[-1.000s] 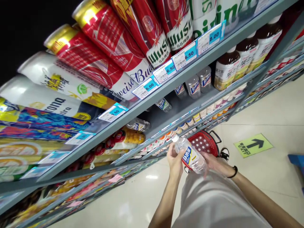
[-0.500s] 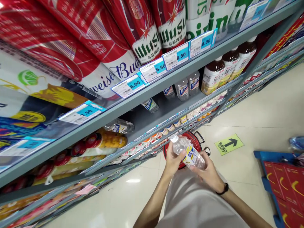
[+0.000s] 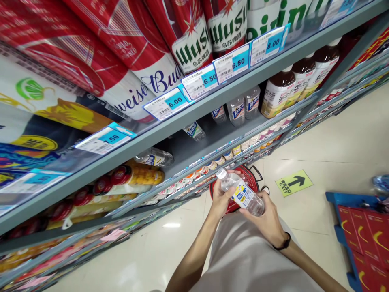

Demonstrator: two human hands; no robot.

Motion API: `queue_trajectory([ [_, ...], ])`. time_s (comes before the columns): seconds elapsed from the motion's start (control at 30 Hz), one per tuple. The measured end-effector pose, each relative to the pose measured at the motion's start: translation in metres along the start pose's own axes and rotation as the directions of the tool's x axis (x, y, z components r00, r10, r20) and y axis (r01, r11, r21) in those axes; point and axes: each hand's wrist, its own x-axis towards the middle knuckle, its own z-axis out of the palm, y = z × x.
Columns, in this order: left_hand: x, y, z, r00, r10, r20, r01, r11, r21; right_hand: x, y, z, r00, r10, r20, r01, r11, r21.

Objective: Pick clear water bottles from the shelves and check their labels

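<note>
A clear plastic drink bottle (image 3: 243, 195) with a white cap and a yellow, white and blue label is held tilted in front of my body. My left hand (image 3: 221, 198) is closed round its upper part, just below the cap. Around the bottom end of the same bottle my right hand (image 3: 267, 215) is closed, with a dark band on the wrist. Directly beneath the bottle, a round red basket (image 3: 253, 184) with a black handle stands on the floor, partly hidden by my hands.
To the left runs a grey shelf (image 3: 197, 148) with clear bottles (image 3: 236, 111), brown-capped tea bottles (image 3: 278, 93) and a bottle lying on its side (image 3: 154, 157). Large cans (image 3: 194, 44) line the shelf above. A blue pallet (image 3: 337, 198) carries red boxes (image 3: 352, 231) at the right.
Both hands still hold the bottle, which has turned slightly so that its label shows differently. The view has shifted a little, and the shelf appears slightly further right.
</note>
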Motion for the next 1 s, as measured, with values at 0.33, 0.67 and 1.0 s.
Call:
queue_trajectory([
  [0.33,0.013,0.007,-0.005,0.988,-0.048,-0.145,0.025,0.988,-0.155,0.012,0.017,-0.017,0.939,-0.331,0.096,0.328,0.944,0.047],
  [0.67,0.005,0.003,-0.014,0.986,-0.091,-0.140,0.053,0.966,-0.251,-0.002,0.023,-0.017,0.919,-0.390,0.066,0.389,0.921,0.022],
  [1.0,-0.001,0.013,-0.005,0.975,-0.144,-0.171,0.095,0.960,-0.263,0.000,0.028,-0.022,0.961,-0.110,0.252,0.002,0.919,0.393],
])
